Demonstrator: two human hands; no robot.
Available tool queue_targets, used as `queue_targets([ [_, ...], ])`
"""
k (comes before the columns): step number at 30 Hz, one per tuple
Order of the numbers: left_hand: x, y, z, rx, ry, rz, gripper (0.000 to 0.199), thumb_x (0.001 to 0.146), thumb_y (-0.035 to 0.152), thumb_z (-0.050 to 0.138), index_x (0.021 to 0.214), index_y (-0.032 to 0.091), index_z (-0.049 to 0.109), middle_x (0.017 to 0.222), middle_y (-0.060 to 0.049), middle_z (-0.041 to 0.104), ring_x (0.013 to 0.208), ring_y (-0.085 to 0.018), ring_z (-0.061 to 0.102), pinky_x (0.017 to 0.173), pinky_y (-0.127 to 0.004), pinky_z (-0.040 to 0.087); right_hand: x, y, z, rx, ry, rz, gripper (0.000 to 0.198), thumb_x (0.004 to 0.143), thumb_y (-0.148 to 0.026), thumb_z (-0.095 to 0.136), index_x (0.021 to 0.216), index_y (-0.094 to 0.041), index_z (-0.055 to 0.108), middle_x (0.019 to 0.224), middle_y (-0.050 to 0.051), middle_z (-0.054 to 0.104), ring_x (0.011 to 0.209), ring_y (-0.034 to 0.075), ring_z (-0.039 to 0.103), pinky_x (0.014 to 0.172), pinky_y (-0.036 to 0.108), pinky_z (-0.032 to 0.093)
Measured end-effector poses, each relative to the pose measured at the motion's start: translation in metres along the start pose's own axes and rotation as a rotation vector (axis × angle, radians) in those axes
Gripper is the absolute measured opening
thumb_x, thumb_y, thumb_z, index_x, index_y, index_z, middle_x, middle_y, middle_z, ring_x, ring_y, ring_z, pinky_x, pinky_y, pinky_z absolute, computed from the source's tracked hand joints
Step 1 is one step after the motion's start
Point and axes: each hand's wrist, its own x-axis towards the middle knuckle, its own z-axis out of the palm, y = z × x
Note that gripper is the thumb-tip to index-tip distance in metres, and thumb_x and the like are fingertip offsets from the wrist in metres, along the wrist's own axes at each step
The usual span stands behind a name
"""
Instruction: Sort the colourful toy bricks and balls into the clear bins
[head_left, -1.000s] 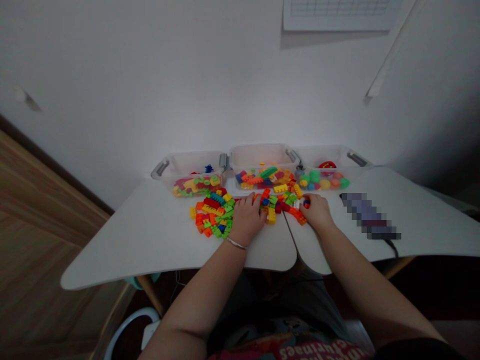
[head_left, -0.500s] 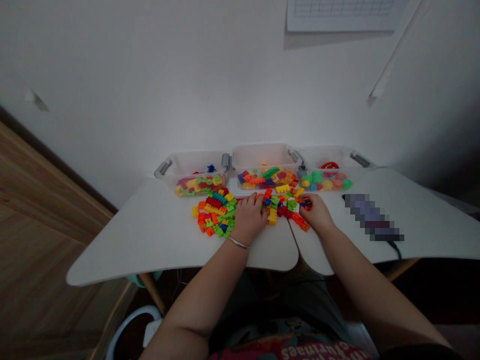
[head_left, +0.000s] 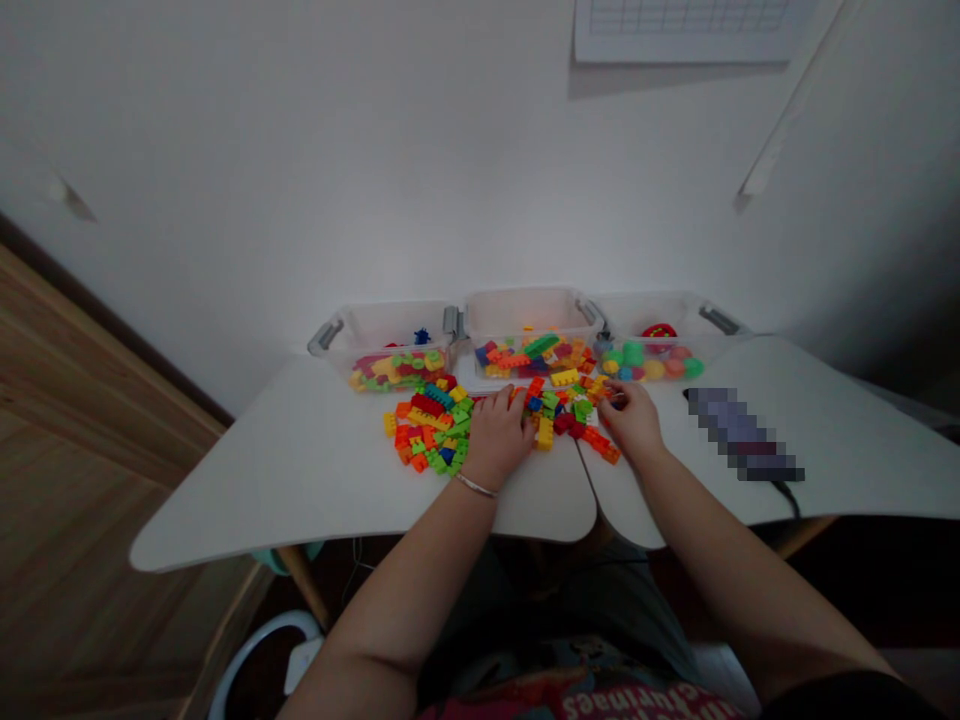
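Observation:
Colourful toy building bricks (head_left: pixel 431 425) lie in a loose heap across the white table. My left hand (head_left: pixel 499 435) rests palm down over the middle of the heap, fingers spread loosely on the bricks and thumb apart. At the heap's right edge is my right hand (head_left: pixel 636 418), its thumb and fingertips drawn together beside orange and yellow bricks (head_left: pixel 598 388). Whatever sits between those fingertips is too small and dark to make out. A yellow brick (head_left: pixel 545 433) and a long orange-red brick (head_left: pixel 601 444) lie between the two hands.
Behind the heap stand three clear bins: the left bin (head_left: pixel 397 345) and middle bin (head_left: pixel 534 310) hold bricks, the right bin (head_left: pixel 686 335) round coloured pieces. A blurred-out phone-like device (head_left: pixel 742 435) with a cable lies right. A seam (head_left: pixel 589 480) splits the table front.
My right hand has shifted slightly up and away from me, its fingertips now nearer the orange and yellow bricks. The left hand has stayed in place.

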Motion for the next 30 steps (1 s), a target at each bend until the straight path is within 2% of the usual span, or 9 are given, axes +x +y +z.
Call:
queue_targets([
  [3, 0.000, 0.000, 0.000, 0.003, 0.013, 0.004, 0.046, 0.089, 0.029, 0.049, 0.133, 0.017, 0.052, 0.140, -0.012, 0.053, 0.115, -0.027, 0.054, 0.099, -0.043, 0.042, 0.002, 0.003, 0.003, 0.098, -0.025, 0.074, 0.037, 0.069, -0.041, 0.062, 0.095, -0.016, 0.071, 0.092, 0.010, 0.068, 0.076, 0.021, 0.063, 0.078, 0.041, 0.054],
  [6, 0.000, 0.000, 0.000, 0.001, 0.019, 0.007, 0.046, 0.088, 0.029, 0.049, 0.132, 0.017, 0.052, 0.140, -0.011, 0.053, 0.115, -0.027, 0.054, 0.099, -0.043, 0.042, 0.006, 0.004, 0.005, 0.259, -0.007, 0.136, 0.044, 0.070, -0.049, 0.064, 0.099, -0.016, 0.072, 0.090, 0.009, 0.069, 0.076, 0.021, 0.063, 0.076, 0.040, 0.054],
  [11, 0.000, -0.001, -0.001, -0.011, 0.017, 0.005, 0.045, 0.088, 0.029, 0.050, 0.132, 0.017, 0.053, 0.140, -0.012, 0.054, 0.115, -0.027, 0.054, 0.100, -0.042, 0.042, 0.008, -0.007, -0.002, 0.322, 0.234, 0.125, 0.047, 0.073, -0.054, 0.064, 0.101, -0.017, 0.072, 0.096, 0.009, 0.069, 0.080, 0.020, 0.062, 0.079, 0.042, 0.053],
  [15, -0.001, -0.002, 0.000, -0.017, 0.022, 0.006, 0.046, 0.088, 0.029, 0.050, 0.133, 0.017, 0.053, 0.140, -0.012, 0.054, 0.116, -0.027, 0.054, 0.100, -0.042, 0.042, 0.013, -0.028, -0.011, 0.425, 0.311, 0.059, 0.041, 0.075, -0.051, 0.064, 0.099, -0.018, 0.069, 0.096, 0.009, 0.069, 0.084, 0.021, 0.064, 0.084, 0.045, 0.053],
  [21, -0.002, -0.001, -0.001, -0.021, 0.021, 0.001, 0.045, 0.088, 0.029, 0.050, 0.132, 0.017, 0.053, 0.140, -0.011, 0.054, 0.117, -0.026, 0.054, 0.101, -0.042, 0.041, 0.043, -0.068, -0.015, 0.544, 0.460, -0.149, 0.039, 0.073, -0.048, 0.069, 0.098, -0.021, 0.056, 0.096, 0.004, 0.064, 0.082, 0.015, 0.063, 0.081, 0.035, 0.054],
  [24, -0.002, -0.002, -0.001, -0.018, 0.020, -0.001, 0.045, 0.088, 0.029, 0.050, 0.132, 0.018, 0.052, 0.140, -0.011, 0.054, 0.118, -0.026, 0.054, 0.101, -0.042, 0.042, 0.061, -0.082, -0.010, 0.516, 0.419, -0.188, 0.034, 0.077, -0.049, 0.066, 0.095, -0.023, 0.052, 0.094, 0.002, 0.063, 0.081, 0.015, 0.063, 0.080, 0.033, 0.054],
  [30, -0.002, -0.003, 0.001, -0.015, 0.033, 0.004, 0.045, 0.088, 0.029, 0.050, 0.132, 0.018, 0.052, 0.140, -0.011, 0.053, 0.117, -0.027, 0.054, 0.100, -0.043, 0.042, 0.091, -0.100, 0.009, 0.208, 0.210, -0.150, 0.024, 0.082, -0.043, 0.057, 0.087, -0.019, 0.059, 0.088, 0.005, 0.068, 0.079, 0.018, 0.062, 0.076, 0.033, 0.052],
])
